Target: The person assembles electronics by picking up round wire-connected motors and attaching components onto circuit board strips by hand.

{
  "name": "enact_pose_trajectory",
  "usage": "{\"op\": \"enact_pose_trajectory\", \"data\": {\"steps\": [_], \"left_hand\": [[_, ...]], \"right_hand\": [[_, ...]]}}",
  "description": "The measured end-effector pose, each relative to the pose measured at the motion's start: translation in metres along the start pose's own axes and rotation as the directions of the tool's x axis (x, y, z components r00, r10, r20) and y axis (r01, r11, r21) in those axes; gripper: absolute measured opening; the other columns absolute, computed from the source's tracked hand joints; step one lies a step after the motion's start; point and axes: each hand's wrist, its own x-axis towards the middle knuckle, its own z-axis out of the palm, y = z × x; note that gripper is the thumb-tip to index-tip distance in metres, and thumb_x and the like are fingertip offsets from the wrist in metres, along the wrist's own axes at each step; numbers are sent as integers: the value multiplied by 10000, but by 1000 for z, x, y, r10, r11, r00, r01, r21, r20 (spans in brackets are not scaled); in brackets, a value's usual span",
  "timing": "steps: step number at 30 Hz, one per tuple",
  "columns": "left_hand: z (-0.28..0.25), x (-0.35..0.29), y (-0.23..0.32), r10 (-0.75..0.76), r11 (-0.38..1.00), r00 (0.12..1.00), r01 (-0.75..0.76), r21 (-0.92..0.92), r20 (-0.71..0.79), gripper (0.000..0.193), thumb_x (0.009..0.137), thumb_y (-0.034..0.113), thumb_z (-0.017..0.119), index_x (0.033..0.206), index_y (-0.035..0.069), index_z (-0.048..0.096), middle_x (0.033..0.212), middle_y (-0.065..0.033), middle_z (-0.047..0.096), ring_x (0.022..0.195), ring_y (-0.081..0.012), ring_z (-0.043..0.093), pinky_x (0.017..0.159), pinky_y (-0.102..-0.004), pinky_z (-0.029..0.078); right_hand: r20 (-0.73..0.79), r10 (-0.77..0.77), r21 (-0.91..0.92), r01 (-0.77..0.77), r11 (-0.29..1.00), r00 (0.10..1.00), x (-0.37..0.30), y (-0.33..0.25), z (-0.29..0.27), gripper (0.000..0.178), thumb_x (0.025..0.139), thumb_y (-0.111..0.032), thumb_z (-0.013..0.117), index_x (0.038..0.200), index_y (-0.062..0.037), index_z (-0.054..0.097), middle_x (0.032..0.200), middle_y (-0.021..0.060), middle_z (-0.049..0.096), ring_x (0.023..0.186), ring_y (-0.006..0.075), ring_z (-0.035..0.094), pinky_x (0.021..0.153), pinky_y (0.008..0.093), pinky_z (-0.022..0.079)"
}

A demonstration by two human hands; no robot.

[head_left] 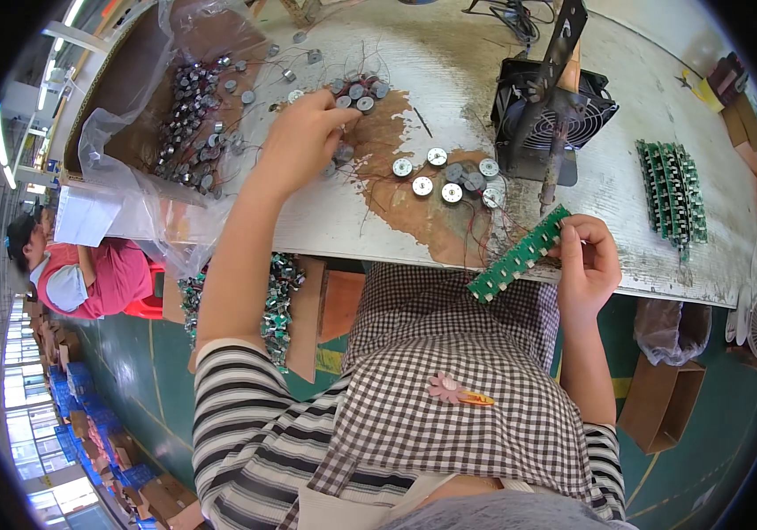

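Note:
My left hand (304, 140) is over the table with its fingers curled, beside a cluster of small round silver motors (356, 95) with thin wires. Whatever lies between its fingertips is hidden. Several more motors (422, 185) sit face up on the brown, worn patch between my hands, wires trailing toward the near edge. At that edge my right hand (592, 261) pinches one end of a long green circuit board strip (520, 256). The strip is tilted, its small pale components facing up.
A black fan (555, 110) stands behind a dark metal stand (548, 150) holding an upright rod. Stacked green boards (672, 194) lie at the right. A plastic-lined carton (100, 110) of motors is at the left. Beyond it sits another person (100, 274). An open carton (661, 406) stands below.

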Motion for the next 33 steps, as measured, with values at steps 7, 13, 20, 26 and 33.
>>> {"op": "enact_pose_trajectory", "data": {"steps": [7,13,20,26,33], "left_hand": [[31,4,-17,164,939,977,-112,-325,136,130,771,81,661,895,49,685,845,-85,595,761,-269,597,672,-348,479],[16,4,-18,-35,914,997,58,-402,63,155,782,38,637,930,50,681,836,-73,584,745,-249,590,676,-325,474],[44,0,-19,155,928,986,-124,-350,61,128,784,70,650,903,39,686,828,-90,615,761,-268,608,682,-333,485],[24,19,-4,-27,992,716,-68,-108,-698,157,794,25,652,941,62,694,955,-105,623,797,-264,598,708,-320,481],[7,-22,107,-246,-150,869,404,-902,430,201,876,81,610,1048,-23,608,817,-83,668,625,-91,595,583,-181,448]], "right_hand": [[10,-13,-2,13,1000,1000,-1,4,2,38,882,36,562,867,36,527,968,113,584,677,89,555,593,201,499],[-9,-18,-20,17,1000,1000,0,4,2,39,882,38,561,864,34,527,966,108,587,678,81,554,589,203,498],[1,-6,-13,6,1000,1000,0,1,4,50,881,33,569,845,30,534,963,98,587,675,75,551,577,200,491],[23,-80,-37,80,996,997,1,5,1,51,873,32,581,855,21,534,959,96,584,673,62,533,567,185,459],[156,-155,33,151,988,976,3,5,-4,124,845,-1,593,803,4,477,1020,136,555,689,73,495,605,185,409]]}}
